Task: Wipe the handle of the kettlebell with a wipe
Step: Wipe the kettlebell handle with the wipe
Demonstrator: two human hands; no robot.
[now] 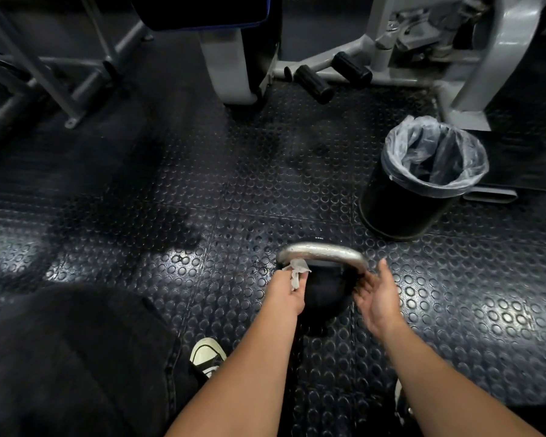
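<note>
- Head view: we see the kettlebell standing on the studded rubber floor, low in the middle of the frame, its black body between our two forearms
- Its metal handle arches over the top, silver and shiny, on the far side of both hands
- Our left hand pinches a crumpled white wipe and presses it against the left end of the handle, where the arch bends down to the body
- Our right hand is wide, palm turned inward and fingers relaxed, just beside the right end of the handle; we cannot tell whether the fingertips touch the metal
- A black bin lined with a clear bag stands on the floor beyond the kettlebell to the right, apart from it
- Grey machine frames stand along the far edge
- A white-toed shoe shows near the left forearm, beside dark trousers
</note>
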